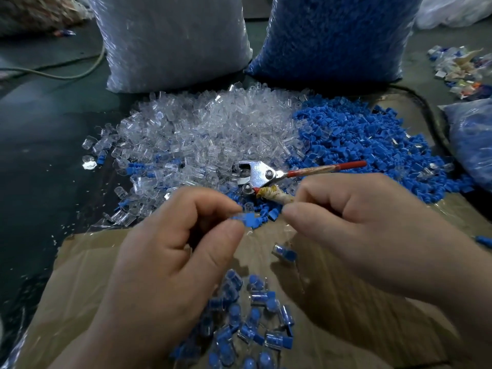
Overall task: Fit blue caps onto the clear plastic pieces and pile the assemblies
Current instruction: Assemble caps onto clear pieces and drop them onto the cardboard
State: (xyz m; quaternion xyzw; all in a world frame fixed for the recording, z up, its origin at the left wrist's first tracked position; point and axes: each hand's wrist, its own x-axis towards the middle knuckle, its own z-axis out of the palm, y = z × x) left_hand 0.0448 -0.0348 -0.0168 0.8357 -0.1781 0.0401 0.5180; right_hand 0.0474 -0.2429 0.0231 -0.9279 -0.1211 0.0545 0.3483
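My left hand pinches a blue cap between thumb and fingers, held above the cardboard. My right hand is close beside it on the right, its fingers curled; whether it holds anything is hidden. A heap of clear plastic pieces lies ahead, with a heap of blue caps to its right. Several finished assemblies, clear with blue inside, lie piled on the cardboard below my hands.
Metal pliers with red handles lie between the heaps. A bag of clear pieces and a bag of blue caps stand behind. The brown cardboard covers the near floor. Another blue bag sits at right.
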